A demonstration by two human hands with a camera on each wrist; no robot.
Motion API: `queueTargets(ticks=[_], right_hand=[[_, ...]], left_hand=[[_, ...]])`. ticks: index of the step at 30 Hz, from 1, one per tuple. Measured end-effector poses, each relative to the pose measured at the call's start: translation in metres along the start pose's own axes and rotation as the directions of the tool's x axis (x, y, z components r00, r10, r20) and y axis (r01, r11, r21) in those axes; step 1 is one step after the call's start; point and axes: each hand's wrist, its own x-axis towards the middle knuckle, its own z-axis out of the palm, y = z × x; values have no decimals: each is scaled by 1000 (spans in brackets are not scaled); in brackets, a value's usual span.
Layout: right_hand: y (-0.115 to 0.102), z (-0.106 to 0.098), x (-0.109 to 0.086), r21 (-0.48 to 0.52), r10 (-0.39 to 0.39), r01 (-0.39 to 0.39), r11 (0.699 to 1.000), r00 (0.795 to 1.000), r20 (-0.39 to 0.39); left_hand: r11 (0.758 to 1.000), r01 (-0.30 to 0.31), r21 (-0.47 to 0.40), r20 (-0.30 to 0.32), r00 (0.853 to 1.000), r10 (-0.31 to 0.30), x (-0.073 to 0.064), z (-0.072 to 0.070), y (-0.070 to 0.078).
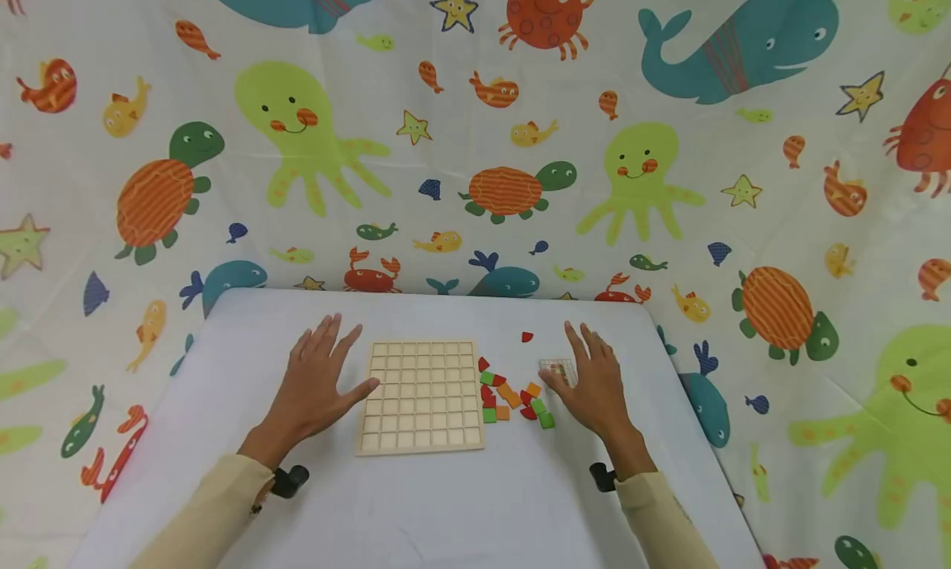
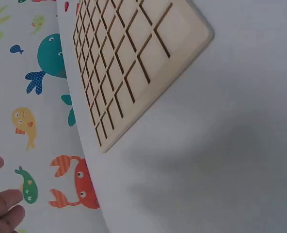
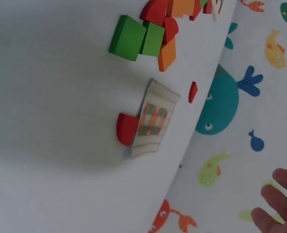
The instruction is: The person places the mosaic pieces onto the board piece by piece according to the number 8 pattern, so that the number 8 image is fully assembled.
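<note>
A square wooden grid board point(image 1: 422, 397) with bare cells lies on the table between the hands. My left hand point(image 1: 315, 387) hovers at the board's left side, fingers spread, holding nothing. My right hand point(image 1: 594, 383) is held up at the right with straight fingers and nothing in it. Below and beside it is a small pattern card point(image 3: 154, 119) printed with a grid and coloured shapes, a red quarter-round piece point(image 3: 127, 129) at its edge. Between board and card lie several loose pieces: green squares point(image 1: 547, 420), orange squares point(image 1: 503, 413) and red quarter-rounds point(image 1: 488, 397).
A single red piece point(image 1: 527, 337) lies apart toward the back of the white table point(image 1: 446, 511). Behind the table hangs a cloth point(image 1: 461, 247) printed with sea animals. Each wrist wears a small black camera point(image 1: 290, 481).
</note>
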Motion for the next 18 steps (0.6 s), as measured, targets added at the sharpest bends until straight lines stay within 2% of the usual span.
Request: queueTargets(ticks=[2, 4, 7, 9, 12, 15, 18], right_hand=[[1, 5, 2, 68, 27, -25, 997, 999, -18], [1, 9, 5, 130, 62, -59, 990, 998, -17], [1, 17, 11, 215, 99, -94, 972, 995, -9], [2, 22, 15, 261, 109, -104, 960, 994, -5], [3, 32, 21, 328, 110, -103, 939, 994, -3], [5, 41, 28, 373, 105, -104, 922, 994, 19], [5, 49, 37, 382, 126, -143, 913, 990, 68]], left_hand=[[994, 43, -97, -29, 999, -46, -2, 7, -1], [975, 90, -204, -41, 994, -101, -6, 16, -4], [930, 163, -329, -14, 984, -177, -12, 30, -8], [898, 207, -388, 25, 976, -214, -16, 40, -11], [865, 253, -432, 86, 967, -240, -22, 53, -16], [851, 274, -448, 124, 962, -244, -29, 64, -20], [840, 282, -464, 141, 959, -244, -35, 72, -23]])
